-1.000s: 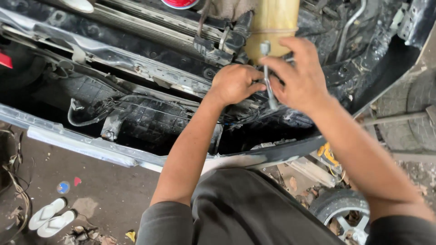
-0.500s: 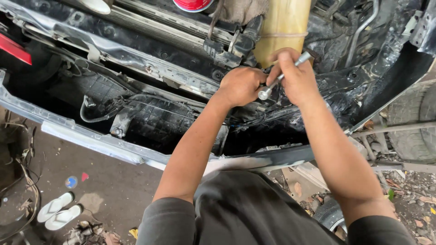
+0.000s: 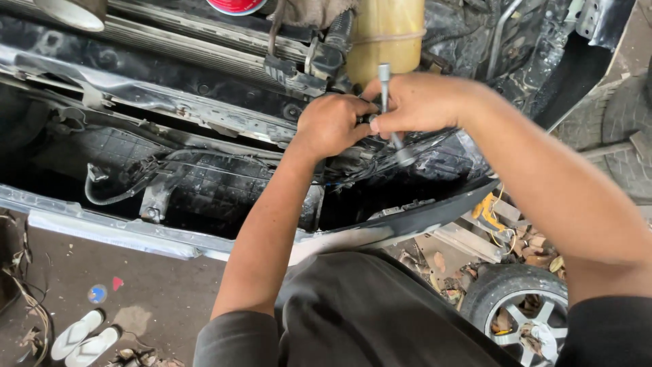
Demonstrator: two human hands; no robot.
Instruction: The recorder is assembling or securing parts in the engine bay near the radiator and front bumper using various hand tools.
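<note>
Stripped car front [image 3: 204,136] across the frame, black bumper edge [image 3: 407,221] curving below. Yellowish plastic reservoir [image 3: 385,30] standing upright at top centre, just behind both hands. Loose wheel [image 3: 523,309] lying at lower right among dry leaves; white sandals [image 3: 81,334] on the floor at lower left. Right hand [image 3: 421,102] with grip clamped around a metal T-handle wrench [image 3: 387,112], shaft angled down into the engine bay. Left hand [image 3: 333,126] with grip curled shut beside it, touching the wrench; what sits inside, impossible to tell.

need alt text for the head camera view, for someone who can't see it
Both bare hands, left hand and right hand, grip a silver metal socket wrench inside a black car engine bay, below a yellowish plastic reservoir.
</note>
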